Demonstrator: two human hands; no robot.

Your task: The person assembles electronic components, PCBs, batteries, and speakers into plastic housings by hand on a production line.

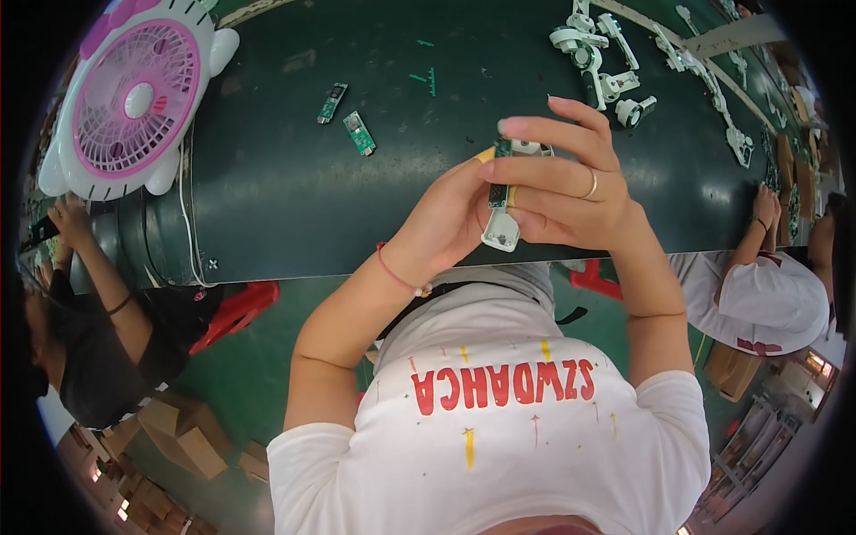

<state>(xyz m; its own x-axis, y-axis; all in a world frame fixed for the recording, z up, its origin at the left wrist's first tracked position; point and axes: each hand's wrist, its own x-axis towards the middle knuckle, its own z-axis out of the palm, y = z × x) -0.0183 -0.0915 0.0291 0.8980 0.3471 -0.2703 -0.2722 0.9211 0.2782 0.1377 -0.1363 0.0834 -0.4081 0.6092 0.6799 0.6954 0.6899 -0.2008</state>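
Both of my hands are together over the near edge of the dark green belt, around a small white plastic housing (pixel 501 234) with a narrow green circuit board (pixel 498 196) lying along it. My left hand (pixel 450 212) is closed on the housing from the left, its fingertips partly hidden behind it. From the right, my right hand (pixel 584 183) grips the same piece, with fingers laid across the board and the upper part. Yellow coverings show on some fingertips. The housing's rounded lower end sticks out below the fingers.
Two loose circuit boards (pixel 360 134) lie left of my hands, with green scraps (pixel 432 82) beyond. Several white plastic assemblies (pixel 593 58) are heaped at the far right. A pink and white fan (pixel 138 100) and its cable (pixel 185 205) occupy the left. Co-workers sit on both sides.
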